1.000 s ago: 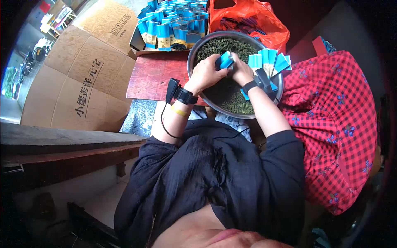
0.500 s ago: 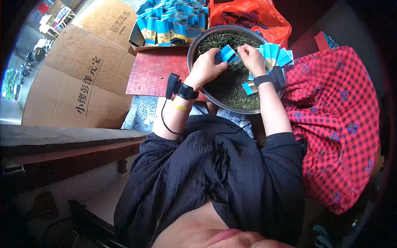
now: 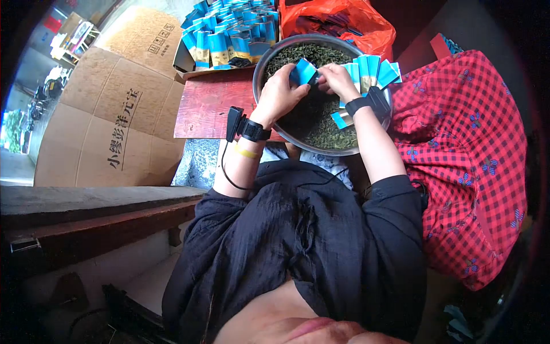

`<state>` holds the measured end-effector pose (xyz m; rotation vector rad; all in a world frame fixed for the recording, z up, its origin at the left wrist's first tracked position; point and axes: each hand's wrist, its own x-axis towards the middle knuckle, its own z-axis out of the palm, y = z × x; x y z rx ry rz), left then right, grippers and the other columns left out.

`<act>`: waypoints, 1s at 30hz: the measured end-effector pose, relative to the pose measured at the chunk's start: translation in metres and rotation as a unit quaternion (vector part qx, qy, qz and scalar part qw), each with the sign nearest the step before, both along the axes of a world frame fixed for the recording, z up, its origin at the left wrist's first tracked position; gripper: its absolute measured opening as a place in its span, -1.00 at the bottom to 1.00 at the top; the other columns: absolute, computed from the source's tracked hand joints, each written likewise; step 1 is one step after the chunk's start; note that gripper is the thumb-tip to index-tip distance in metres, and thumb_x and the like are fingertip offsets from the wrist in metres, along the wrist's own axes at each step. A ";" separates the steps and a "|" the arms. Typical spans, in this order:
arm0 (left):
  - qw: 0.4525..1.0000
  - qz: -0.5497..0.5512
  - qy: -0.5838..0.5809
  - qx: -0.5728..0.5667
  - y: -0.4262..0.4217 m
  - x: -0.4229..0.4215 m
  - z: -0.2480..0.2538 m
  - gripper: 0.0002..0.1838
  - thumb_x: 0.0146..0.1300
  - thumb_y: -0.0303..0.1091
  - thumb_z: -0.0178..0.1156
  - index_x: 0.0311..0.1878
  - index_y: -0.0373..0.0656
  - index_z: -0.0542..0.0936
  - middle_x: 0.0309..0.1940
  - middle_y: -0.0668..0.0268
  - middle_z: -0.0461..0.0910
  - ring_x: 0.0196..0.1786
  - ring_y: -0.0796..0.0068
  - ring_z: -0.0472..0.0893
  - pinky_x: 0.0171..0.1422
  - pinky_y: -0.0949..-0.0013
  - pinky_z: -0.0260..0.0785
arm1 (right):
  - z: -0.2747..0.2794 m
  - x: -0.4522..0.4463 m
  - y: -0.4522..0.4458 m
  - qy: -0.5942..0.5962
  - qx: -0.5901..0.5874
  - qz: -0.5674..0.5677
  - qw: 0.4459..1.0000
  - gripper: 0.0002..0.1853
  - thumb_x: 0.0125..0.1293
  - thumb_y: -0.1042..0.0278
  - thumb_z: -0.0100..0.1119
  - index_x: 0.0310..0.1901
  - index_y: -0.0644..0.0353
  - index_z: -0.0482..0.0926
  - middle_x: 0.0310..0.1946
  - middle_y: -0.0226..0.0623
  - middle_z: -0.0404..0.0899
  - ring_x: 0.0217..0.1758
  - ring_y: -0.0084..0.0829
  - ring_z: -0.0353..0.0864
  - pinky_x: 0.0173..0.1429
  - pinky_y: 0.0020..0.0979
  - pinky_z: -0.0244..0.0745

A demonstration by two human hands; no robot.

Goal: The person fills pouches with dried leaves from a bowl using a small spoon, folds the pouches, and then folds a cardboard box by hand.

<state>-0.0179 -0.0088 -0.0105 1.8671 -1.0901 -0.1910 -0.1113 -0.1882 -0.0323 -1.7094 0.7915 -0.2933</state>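
Note:
My left hand (image 3: 281, 94) is closed around a small blue packet (image 3: 303, 71), tilted above a round metal basin (image 3: 259, 71). Dark green tea leaves (image 3: 329, 137) fill much of the basin. My right hand (image 3: 338, 82) has its fingers pinched together at the packet's end nearest it; what they hold is too small to make out. Beside my right wrist, several blue and gold packets (image 3: 373, 70) lie fanned out at the basin's right rim. One more packet (image 3: 342, 119) rests on the leaves below them.
A box heaped with blue packets (image 3: 229, 37) stands behind a red wooden board (image 3: 212, 106). An orange-red plastic bag (image 3: 366, 23) with dark packets lies behind the basin. At left is a large cardboard box (image 3: 109, 109); at right, red checked cloth (image 3: 458, 155).
My right fingertips have come down to the packet's end, and the packet has turned slightly in my left hand. The whole view has shifted a little.

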 end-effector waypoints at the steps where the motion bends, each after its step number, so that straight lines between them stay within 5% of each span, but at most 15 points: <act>1: 1.000 -0.002 -0.010 -0.004 0.000 0.000 -0.001 -0.34 0.04 -0.18 0.41 0.16 -0.34 0.45 -0.29 0.03 0.65 -0.25 0.30 0.67 -0.12 0.30 0.49 | 0.006 -0.001 0.001 0.000 -0.001 0.001 1.000 -0.73 0.34 0.14 0.03 -0.18 0.16 0.59 -0.42 -0.39 0.61 -0.44 -0.53 0.62 -0.43 -0.48 0.46; 8: 1.000 -0.012 -0.029 -0.001 0.000 0.001 -0.002 -0.33 0.05 -0.19 0.41 0.18 -0.32 0.43 -0.28 0.02 0.65 -0.22 0.24 0.68 -0.10 0.26 0.49 | 0.028 -0.008 -0.003 -0.200 -0.032 -0.153 0.967 -0.67 0.44 0.08 -0.06 -0.25 0.15 0.57 -0.58 -0.49 0.46 -0.60 -0.64 0.48 -0.53 -0.60 0.33; 17: 0.999 -0.010 -0.048 0.006 0.001 -0.001 -0.001 -0.30 0.03 -0.18 0.41 0.19 -0.35 0.41 -0.28 -0.01 0.64 -0.19 0.18 0.67 -0.08 0.24 0.49 | 0.035 -0.011 0.003 -0.234 -0.077 -0.104 0.963 -0.67 0.44 0.16 -0.05 -0.33 0.23 0.56 -0.64 -0.44 0.46 -0.63 -0.64 0.44 -0.51 -0.57 0.37; 23: 0.999 -0.009 -0.030 0.017 0.000 0.000 -0.001 -0.29 0.04 -0.17 0.41 0.20 -0.36 0.41 -0.24 -0.02 0.64 -0.19 0.19 0.68 -0.07 0.24 0.49 | 0.035 -0.013 0.004 -0.232 -0.212 -0.089 0.945 -0.66 0.47 0.15 -0.07 -0.30 0.23 0.56 -0.63 -0.48 0.42 -0.60 -0.67 0.40 -0.49 -0.59 0.34; 25: 0.999 -0.005 -0.034 0.015 -0.001 0.000 -0.003 -0.29 0.04 -0.17 0.41 0.20 -0.36 0.41 -0.23 -0.03 0.64 -0.19 0.19 0.68 -0.07 0.24 0.49 | 0.034 -0.012 0.004 -0.216 -0.295 -0.105 0.925 -0.64 0.44 0.09 -0.06 -0.32 0.19 0.58 -0.55 -0.24 0.60 -0.47 -0.28 0.62 -0.33 -0.30 0.47; 30: 0.999 -0.001 -0.035 0.004 -0.002 0.001 -0.007 -0.30 0.05 -0.17 0.41 0.20 -0.36 0.40 -0.20 -0.03 0.64 -0.19 0.20 0.68 -0.06 0.25 0.50 | 0.040 -0.016 0.009 -0.206 -0.312 -0.095 0.923 -0.65 0.44 0.09 -0.06 -0.32 0.19 0.58 -0.45 -0.16 0.64 -0.35 -0.14 0.65 -0.25 -0.24 0.49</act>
